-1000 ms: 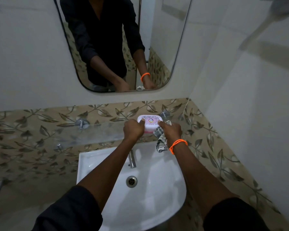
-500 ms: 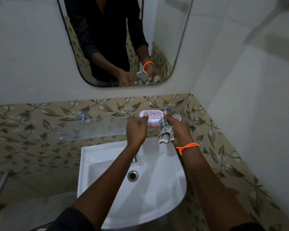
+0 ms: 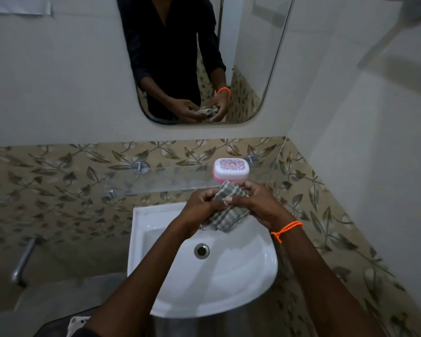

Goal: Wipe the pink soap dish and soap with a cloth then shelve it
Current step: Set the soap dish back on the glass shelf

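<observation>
The pink soap dish (image 3: pixel 231 169) with its white patterned lid closed stands on the glass shelf (image 3: pixel 161 181), near the shelf's right end. No soap shows; the lid hides the inside. Just in front of the shelf, over the basin, both hands hold a grey checked cloth (image 3: pixel 226 212). My left hand (image 3: pixel 199 205) grips its left side and my right hand (image 3: pixel 255 203), with an orange thread on the wrist, grips its right side. Neither hand touches the dish.
A white washbasin (image 3: pixel 241 283) with a drain (image 3: pixel 201 250) sits below my hands; its tap is hidden by them. A mirror (image 3: pixel 253 45) hangs above the shelf. The right wall is close. A metal pipe (image 3: pixel 22 261) juts out at lower left.
Both hands have let go of the soap dish, leaving it on the shelf, and drawn back toward me. My left hand has joined the right on the cloth.
</observation>
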